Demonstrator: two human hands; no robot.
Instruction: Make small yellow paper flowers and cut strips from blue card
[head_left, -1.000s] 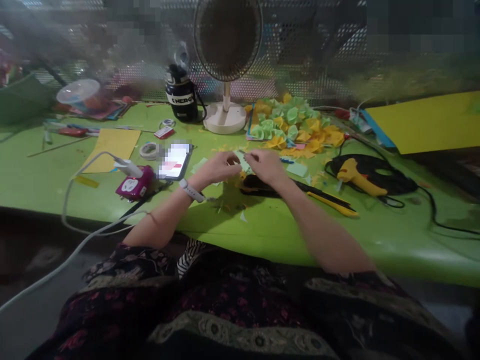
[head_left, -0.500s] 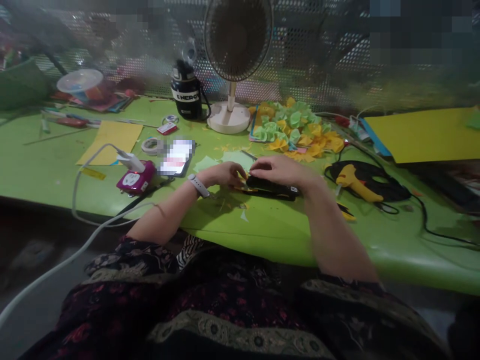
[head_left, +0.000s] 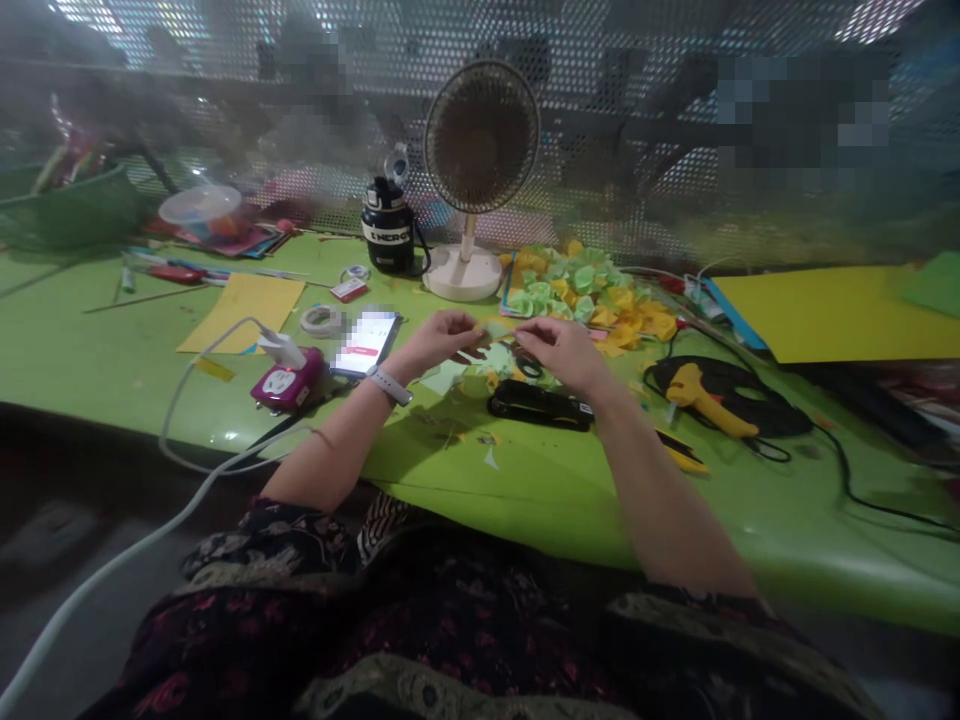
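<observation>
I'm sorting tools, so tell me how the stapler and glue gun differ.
The stapler is black; the glue gun is mostly yellow. The stapler is long and straight; the glue gun bends at its handle. The stapler lies left of the glue gun. Neither is held.

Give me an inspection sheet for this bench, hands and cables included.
Surface: green table, paper scraps near its front edge
Job's things: paper piece, held; black stapler-like tool; paper shapes heaped behind
Clutter: phone left; glue gun and cutter right
Hands: left hand and right hand both pinch the paper piece
Cables: white cable off the front edge; black cable by the glue gun
Surroundings: fan, bottle, mesh panel behind
</observation>
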